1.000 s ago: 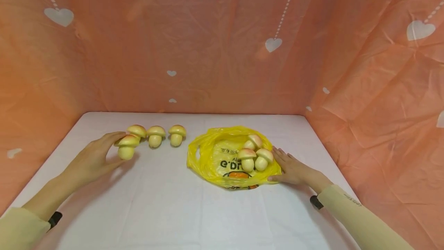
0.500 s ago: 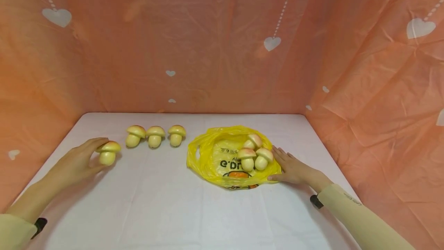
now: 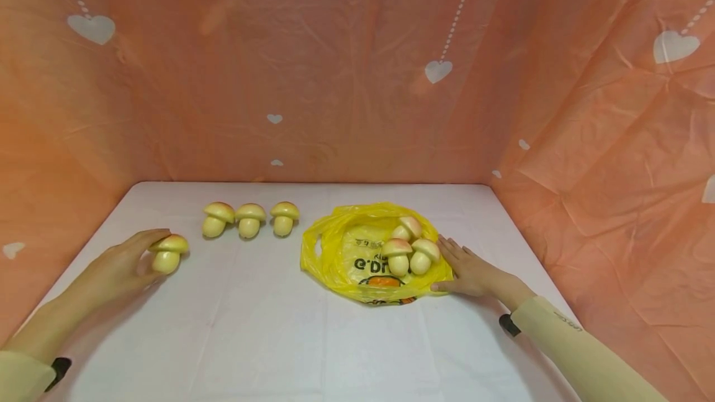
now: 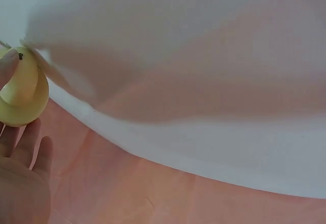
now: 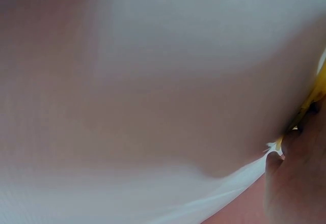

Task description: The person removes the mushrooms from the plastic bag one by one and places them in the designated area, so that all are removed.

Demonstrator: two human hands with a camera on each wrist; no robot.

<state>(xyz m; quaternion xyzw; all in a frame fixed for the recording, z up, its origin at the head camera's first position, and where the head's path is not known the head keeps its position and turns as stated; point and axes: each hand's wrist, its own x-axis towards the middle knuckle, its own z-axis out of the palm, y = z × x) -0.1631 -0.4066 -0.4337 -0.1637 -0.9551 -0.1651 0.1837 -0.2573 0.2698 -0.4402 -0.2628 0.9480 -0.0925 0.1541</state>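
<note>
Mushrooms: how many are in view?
7: one mushroom held by the left hand, three mushrooms in a row on the table, three mushrooms in the bag, whose folds might hide more.

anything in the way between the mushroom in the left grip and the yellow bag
Nothing visible blocks the straight line across the table from the held mushroom in the left grip to the yellow bag. The row of three mushrooms sits farther back, off that line; the right grip is at the bag's right edge.
</note>
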